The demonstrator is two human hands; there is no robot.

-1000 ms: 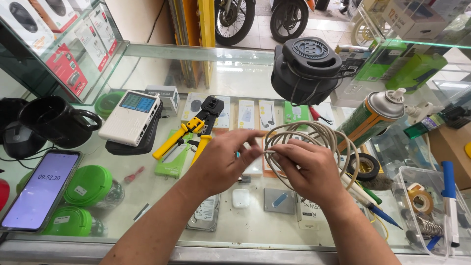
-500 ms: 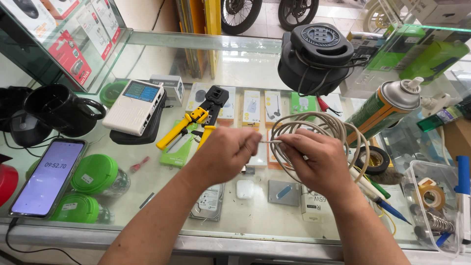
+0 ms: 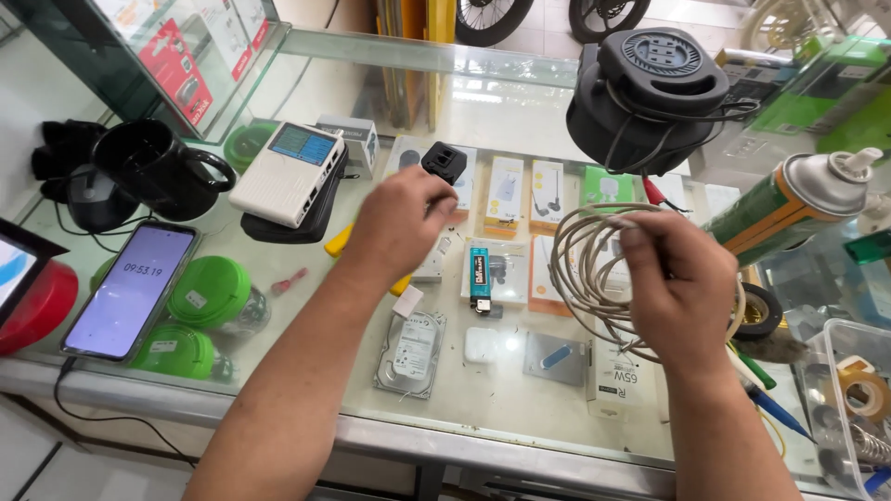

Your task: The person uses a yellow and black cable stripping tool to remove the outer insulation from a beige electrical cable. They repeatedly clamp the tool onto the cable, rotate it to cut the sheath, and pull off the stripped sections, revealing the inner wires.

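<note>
Left hand (image 3: 394, 223) and right hand (image 3: 682, 278): both bare, no gloves, rings or watch seen. Both forearms bare to the frame's lower edge, no sleeve in view. Fingernails short and plain.

- My right hand (image 3: 682, 283) holds the cable coil (image 3: 594, 269) right of my left hand (image 3: 394, 223).
- I see the crimping tool (image 3: 444, 163) under the left hand.
- The phone (image 3: 130, 289) lies far left, the mug (image 3: 153, 167) behind it.
- The spray can (image 3: 789, 204) lies right of the coil.

You see only one view: the head camera looks steeply down, close over the glass counter (image 3: 483, 408), facing outward toward the parked wheels at the frame's top.
</note>
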